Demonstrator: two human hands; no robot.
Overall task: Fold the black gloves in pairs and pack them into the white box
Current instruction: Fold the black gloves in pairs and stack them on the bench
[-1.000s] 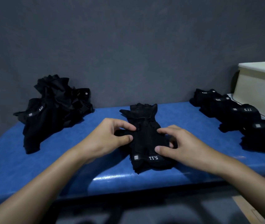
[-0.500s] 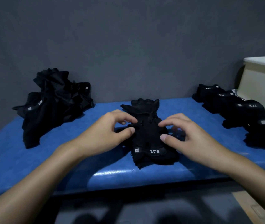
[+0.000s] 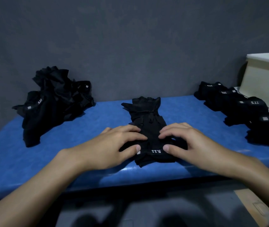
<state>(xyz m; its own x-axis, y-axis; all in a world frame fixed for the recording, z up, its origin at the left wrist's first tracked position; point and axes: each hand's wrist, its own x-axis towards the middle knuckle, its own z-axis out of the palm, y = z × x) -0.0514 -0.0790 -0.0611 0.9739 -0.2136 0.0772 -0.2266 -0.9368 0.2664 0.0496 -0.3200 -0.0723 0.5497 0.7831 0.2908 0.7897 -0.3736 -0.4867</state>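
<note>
A stacked pair of black gloves (image 3: 147, 117) lies lengthwise in the middle of the blue table (image 3: 74, 133), its "5.11" cuff towards me. My left hand (image 3: 112, 146) lies flat on the pair's left side, thumb on the cuff. On the right side my right hand (image 3: 191, 141) presses with arched fingers, thumb also on the cuff. The white box (image 3: 264, 76) stands at the far right edge, only partly in view.
A loose heap of unfolded black gloves (image 3: 53, 104) sits at the back left of the table. Several folded pairs (image 3: 245, 108) lie in a row at the right, in front of the box. A dark wall closes off the back.
Both hands have come down from a raised pinching hold and now lie flatter on the pair, thumbs at the cuff. The pair itself stays in place.
</note>
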